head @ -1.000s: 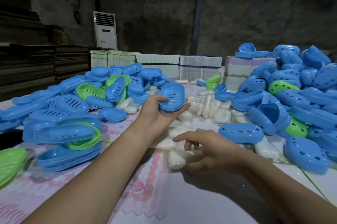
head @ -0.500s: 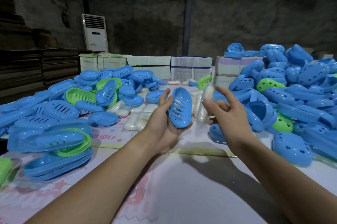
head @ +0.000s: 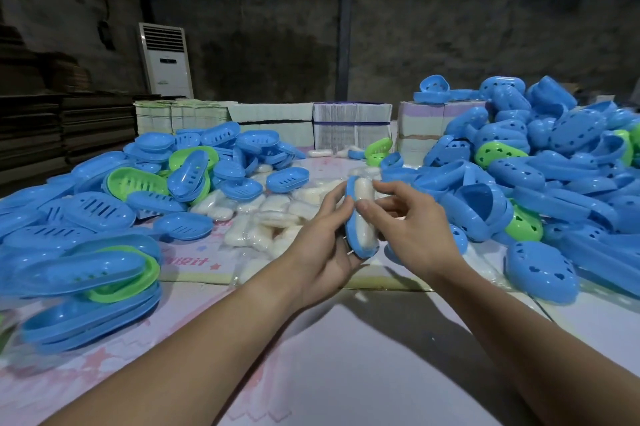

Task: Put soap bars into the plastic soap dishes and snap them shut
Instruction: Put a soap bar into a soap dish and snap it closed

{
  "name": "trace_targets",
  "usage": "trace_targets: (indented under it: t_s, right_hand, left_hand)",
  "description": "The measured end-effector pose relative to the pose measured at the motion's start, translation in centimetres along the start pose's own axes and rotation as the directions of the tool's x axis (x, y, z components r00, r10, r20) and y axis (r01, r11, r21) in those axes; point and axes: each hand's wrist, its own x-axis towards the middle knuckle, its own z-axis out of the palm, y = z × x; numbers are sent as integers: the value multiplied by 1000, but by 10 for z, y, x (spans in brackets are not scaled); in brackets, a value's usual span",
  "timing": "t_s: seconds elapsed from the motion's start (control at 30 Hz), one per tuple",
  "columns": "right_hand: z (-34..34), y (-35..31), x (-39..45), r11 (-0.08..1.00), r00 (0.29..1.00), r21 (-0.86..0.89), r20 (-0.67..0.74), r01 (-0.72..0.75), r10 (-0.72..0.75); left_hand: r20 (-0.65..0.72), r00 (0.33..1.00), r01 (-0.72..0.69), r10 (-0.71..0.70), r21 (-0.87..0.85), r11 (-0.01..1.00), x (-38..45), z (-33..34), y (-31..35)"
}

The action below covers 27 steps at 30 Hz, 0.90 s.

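The table [head: 346, 356] carries heaps of blue and green soap dishes [head: 554, 183]. Above it, the left hand [head: 322, 252] grips a blue dish [head: 358, 245] holding a soap bar [head: 363, 214], which the right hand [head: 415, 231] pinches.

Both forearms reach forward, the left hand [head: 325, 245] cupped with curled fingers, the right hand [head: 412, 228] pinching beside it.

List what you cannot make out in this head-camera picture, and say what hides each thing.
- Back of the blue dish: covered by the left hand.
- Lower side of the soap bar: sunk in the dish.
- Print on the stacked boxes: too small.
- Right-hand dish pile: cut by the frame edge.
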Motion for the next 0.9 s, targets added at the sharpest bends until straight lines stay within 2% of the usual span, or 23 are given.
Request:
trace_targets:
  t_s: [0.13, 0.3, 0.4, 0.5, 0.57, 0.63, 0.7, 0.8, 0.83, 0.9]
  right_hand:
    - [0, 0, 0, 966, 996, -240, 23, 92, -89]
    - [6, 5, -1, 950, 997, -309, 72, 56, -35]
    - [2, 7, 0, 966, 996, -258, 89, 31, -8]
    - [-8, 4, 6, 985, 998, -163, 49, 53, -46]
    - [-20, 4, 13, 964, 998, -258, -4, 66, -69]
    - [-35, 6, 20, 901, 999, -431, 14, 49, -47]
    - [-46, 9, 22, 828, 993, -561, 111, 22, 49]
    - [-48, 16, 22, 627, 936, -776, 264, 63, 232]
    - [-46, 19, 22, 560, 918, -823, 290, 94, 271]
    - [-44, 25, 23, 499, 911, -860, 289, 112, 295]
  left_hand:
    - [-13, 1000, -24, 23, -92, 995, 4, -4, -1]
    - [-25, 1000, 3, -4, -52, 999, 3, -8, -1]
    - [-54, 998, 26, -32, -92, 995, 3, -7, -1]
    - [-95, 994, 39, -54, -150, 988, 5, -8, 4]
    - [-141, 988, 32, -56, -165, 986, 6, -12, 9]
    - [-192, 980, 15, -50, -177, 984, 5, -15, 12]
    - [-238, 971, -12, -36, -198, 980, 5, -17, 16]
    - [-274, 961, -39, -25, -228, 973, 4, -16, 20]
    - [-277, 961, -43, -25, -237, 971, 4, -16, 20]
    - [-276, 961, -44, -26, -244, 969, 3, -17, 21]
